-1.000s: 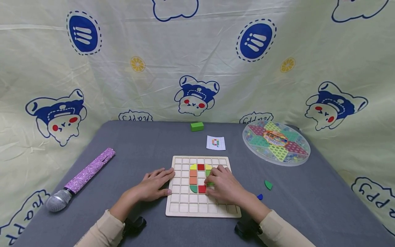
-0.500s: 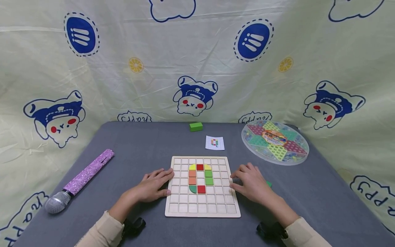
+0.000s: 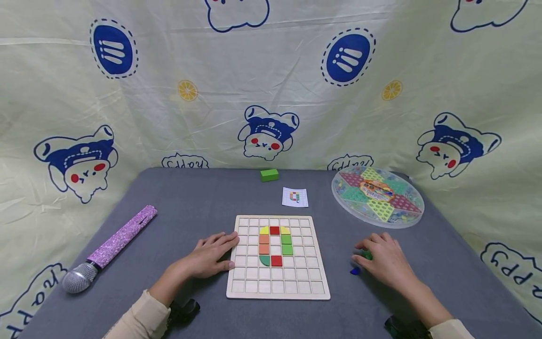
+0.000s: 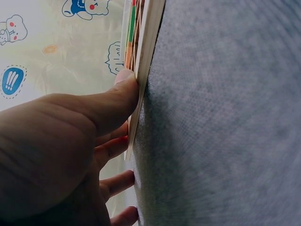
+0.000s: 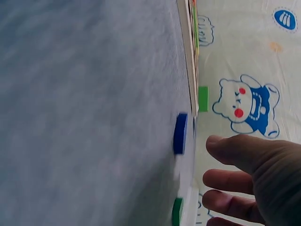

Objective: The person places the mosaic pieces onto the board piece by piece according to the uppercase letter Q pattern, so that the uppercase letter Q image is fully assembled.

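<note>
My left hand point(image 3: 207, 256) rests at the left edge of a square wooden grid board point(image 3: 279, 285), its thumb and fingertips touching the rim. Set in the board's cells is a ring of tiles: yellow, red, orange and light green ones, plus a dark green quarter-circle point(image 3: 265, 260) at its lower left corner. To the right of the board my right hand point(image 3: 387, 259) hovers over a loose green piece point(image 3: 367, 254), partly hidden below the fingers. A small blue piece point(image 3: 355, 271) lies beside it. In the right wrist view, space shows between the thumb and fingers, apart from both pieces.
Behind the board lies a pattern card point(image 3: 295, 197), and a green block point(image 3: 269, 175) stands at the far table edge. A round game box point(image 3: 378, 197) is at the back right. On the left lies a glittery pink microphone point(image 3: 123, 235).
My right hand has left the tiles on the board and moved right to above the loose green piece. The light green tiles and the blue piece are uncovered. My left hand stays put.
</note>
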Available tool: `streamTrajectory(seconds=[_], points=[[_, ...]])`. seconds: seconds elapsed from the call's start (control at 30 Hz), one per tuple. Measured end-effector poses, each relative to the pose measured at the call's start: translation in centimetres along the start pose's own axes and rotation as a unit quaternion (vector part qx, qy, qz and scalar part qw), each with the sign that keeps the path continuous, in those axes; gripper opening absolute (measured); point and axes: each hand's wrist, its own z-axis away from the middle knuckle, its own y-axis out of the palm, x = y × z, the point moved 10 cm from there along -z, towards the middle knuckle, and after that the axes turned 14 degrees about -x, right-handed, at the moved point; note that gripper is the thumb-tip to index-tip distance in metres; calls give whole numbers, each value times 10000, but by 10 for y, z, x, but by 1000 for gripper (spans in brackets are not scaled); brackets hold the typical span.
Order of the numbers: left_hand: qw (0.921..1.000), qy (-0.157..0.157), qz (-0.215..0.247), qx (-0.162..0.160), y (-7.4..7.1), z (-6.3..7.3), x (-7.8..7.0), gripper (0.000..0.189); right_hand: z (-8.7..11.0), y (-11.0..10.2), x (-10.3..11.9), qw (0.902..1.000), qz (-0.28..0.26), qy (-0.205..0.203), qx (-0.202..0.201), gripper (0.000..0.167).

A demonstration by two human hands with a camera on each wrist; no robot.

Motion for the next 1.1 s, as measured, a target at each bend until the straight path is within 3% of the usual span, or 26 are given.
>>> streamTrajectory(seconds=[0.3,0.63,0.93,1.1], points=[[10000,10,27,8,0,1,0,65,7,-2,-24,9996,83,268,87,23],[10000,42,25,-12,0,0,0,64,15,5,-46,9956,242,685,590,25],[10000,31,-4,-6,0,0,0,65,15,11,-50,9929,284,730,897,29],[10000,-12,-5,6,0,0,0,65,12,13,-49,9941,297,644,824,30]])
